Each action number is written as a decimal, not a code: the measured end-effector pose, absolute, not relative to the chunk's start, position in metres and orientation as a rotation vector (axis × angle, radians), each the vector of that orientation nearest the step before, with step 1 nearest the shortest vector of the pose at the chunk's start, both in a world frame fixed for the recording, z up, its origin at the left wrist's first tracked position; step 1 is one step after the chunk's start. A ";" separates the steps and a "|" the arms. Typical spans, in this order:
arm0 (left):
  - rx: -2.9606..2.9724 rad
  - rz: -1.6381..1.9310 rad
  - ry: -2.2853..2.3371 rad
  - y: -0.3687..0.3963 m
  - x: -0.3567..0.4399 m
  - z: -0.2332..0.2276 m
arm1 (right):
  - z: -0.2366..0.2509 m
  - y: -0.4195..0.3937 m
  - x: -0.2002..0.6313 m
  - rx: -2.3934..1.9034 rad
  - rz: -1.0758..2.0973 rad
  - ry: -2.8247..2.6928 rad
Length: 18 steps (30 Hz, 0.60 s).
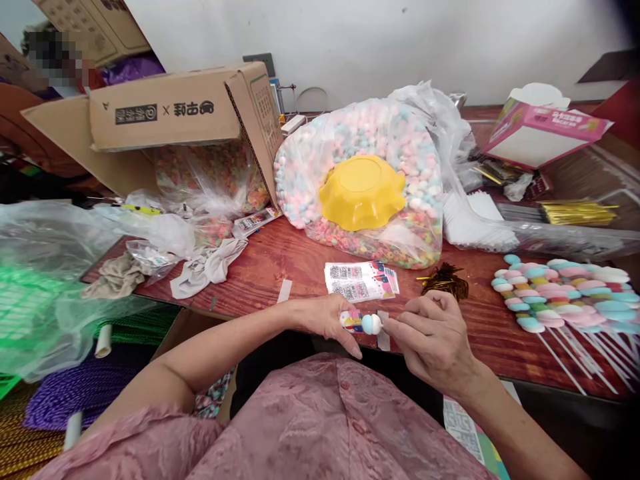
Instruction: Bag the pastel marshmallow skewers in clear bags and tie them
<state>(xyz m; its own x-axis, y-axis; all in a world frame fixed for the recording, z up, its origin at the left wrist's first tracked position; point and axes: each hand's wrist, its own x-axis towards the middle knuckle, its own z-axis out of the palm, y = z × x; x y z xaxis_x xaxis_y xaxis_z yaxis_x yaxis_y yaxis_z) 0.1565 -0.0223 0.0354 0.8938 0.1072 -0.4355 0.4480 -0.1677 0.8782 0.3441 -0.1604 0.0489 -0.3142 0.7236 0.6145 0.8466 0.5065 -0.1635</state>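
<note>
My left hand (pixel 333 323) is closed round a marshmallow skewer (pixel 371 325) with a blue and white end and a colourful printed card (pixel 351 321) along it. Most of the skewer is hidden in the palm. At its blue and white tip, my right hand (pixel 435 333) is closed in a pinch; what lies between the fingertips is too small to make out. Just beyond the right hand is a bunch of gold twist ties (pixel 445 281). A stack of printed cards (pixel 359 280) lies on the red-brown table (pixel 275 257) in front of both hands.
A yellow bowl (pixel 363 190) rests upside down on a large bag of marshmallows (pixel 300 173). Finished-looking marshmallow skewers (pixel 565 293) lie at the right. An open cardboard box (pixel 165 113) stands at the back left, with crumpled gloves (pixel 205 267) before it. A pink carton (pixel 545 130) is back right.
</note>
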 end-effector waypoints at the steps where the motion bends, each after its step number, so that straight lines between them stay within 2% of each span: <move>1: 1.836 -0.254 0.429 -0.024 0.156 0.036 | 0.048 -0.160 0.344 -1.295 -0.227 -2.131; 8: 2.520 -0.136 0.667 -0.033 0.152 0.028 | 0.049 -0.157 0.340 -1.399 -0.175 -2.184; 18: 2.118 -0.233 0.517 -0.033 0.158 0.042 | 0.045 -0.157 0.329 -1.365 -0.269 -2.183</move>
<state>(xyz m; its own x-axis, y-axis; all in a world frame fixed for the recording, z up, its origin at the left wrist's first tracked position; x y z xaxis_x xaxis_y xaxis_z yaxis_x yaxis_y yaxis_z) 0.1580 -0.0329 0.0420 0.8940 0.2743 -0.3542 0.4471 -0.4948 0.7452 0.3293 -0.1575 0.0453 -0.3366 0.7683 0.5444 0.8775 0.4656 -0.1145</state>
